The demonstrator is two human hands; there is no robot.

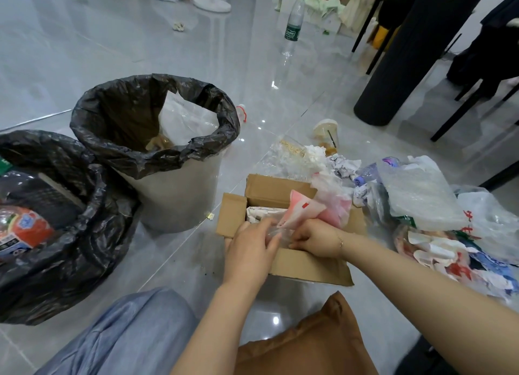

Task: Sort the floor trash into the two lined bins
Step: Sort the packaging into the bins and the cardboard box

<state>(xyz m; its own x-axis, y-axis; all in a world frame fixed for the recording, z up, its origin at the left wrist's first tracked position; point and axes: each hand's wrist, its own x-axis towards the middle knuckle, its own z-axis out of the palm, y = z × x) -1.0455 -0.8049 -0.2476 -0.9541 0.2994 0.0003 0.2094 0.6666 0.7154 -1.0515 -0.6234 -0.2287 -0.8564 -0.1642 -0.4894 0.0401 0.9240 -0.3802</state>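
While both hands work over the open brown cardboard box point(283, 228), the left hand point(252, 251) has its fingers curled round a crinkly clear plastic wrapper point(273, 234), and the right hand point(314, 238) pinches the same bundle where a pink-and-white plastic packet point(302, 211) sticks up, so I'd say this is the pick-up step, pulling plastic out of the box. Next move probably means lifting the bundle clear and swinging it left to the grey bin with the black liner point(157, 127), which already holds clear plastic, rather than the nearer black-lined bin point(56, 220) holding a red-labelled bottle, and there's plenty more left in the pile of crumpled paper and plastic bags point(407, 195) on the right.
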